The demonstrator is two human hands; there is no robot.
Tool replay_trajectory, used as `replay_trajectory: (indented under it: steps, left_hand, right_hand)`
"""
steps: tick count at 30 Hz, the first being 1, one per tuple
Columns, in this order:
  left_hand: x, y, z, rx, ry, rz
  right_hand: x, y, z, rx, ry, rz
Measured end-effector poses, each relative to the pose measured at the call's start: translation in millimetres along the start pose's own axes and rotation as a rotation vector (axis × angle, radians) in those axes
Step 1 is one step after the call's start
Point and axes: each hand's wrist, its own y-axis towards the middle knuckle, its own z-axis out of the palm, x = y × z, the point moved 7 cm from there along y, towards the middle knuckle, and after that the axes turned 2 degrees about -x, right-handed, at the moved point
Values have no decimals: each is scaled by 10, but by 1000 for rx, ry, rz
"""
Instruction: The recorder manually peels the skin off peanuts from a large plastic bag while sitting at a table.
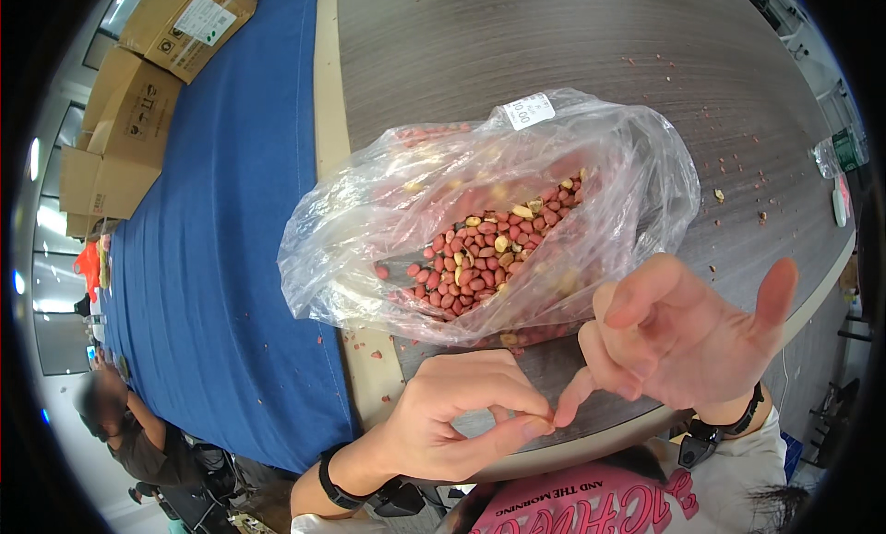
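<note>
A clear plastic bag (637, 156) lies open on the table in front of me. Inside, a heap of red-skinned peanuts (471, 266) shows through its mouth, with a few pale, peeled ones among them. My left hand (471, 409) is at the near side of the bag, thumb and forefinger pinched together; anything between the tips is too small to make out. Beside it, my right hand (688, 336) is turned palm up, thumb stretched out and the other fingers partly bent, holding nothing visible. One of its fingertips meets or nearly meets the left hand's pinch.
Bits of peanut skin (761, 176) are scattered over the grey table (443, 36) at right. A plastic bottle (840, 153) lies by the right edge. Blue cloth (221, 211) covers the surface at left, where cardboard boxes (129, 128) stand. Another person (138, 432) is at far left.
</note>
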Motion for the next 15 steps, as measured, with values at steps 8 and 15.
replay_trajectory:
  steps: [8,15]
  left_hand:
    - [-17,-21,-40,-59,118,-80]
    - [-67,-10,-69,-118,231,-9]
  right_hand:
    - [23,-13,-22,-14,-8,0]
    - [50,-11,-13,-2,-85,-7]
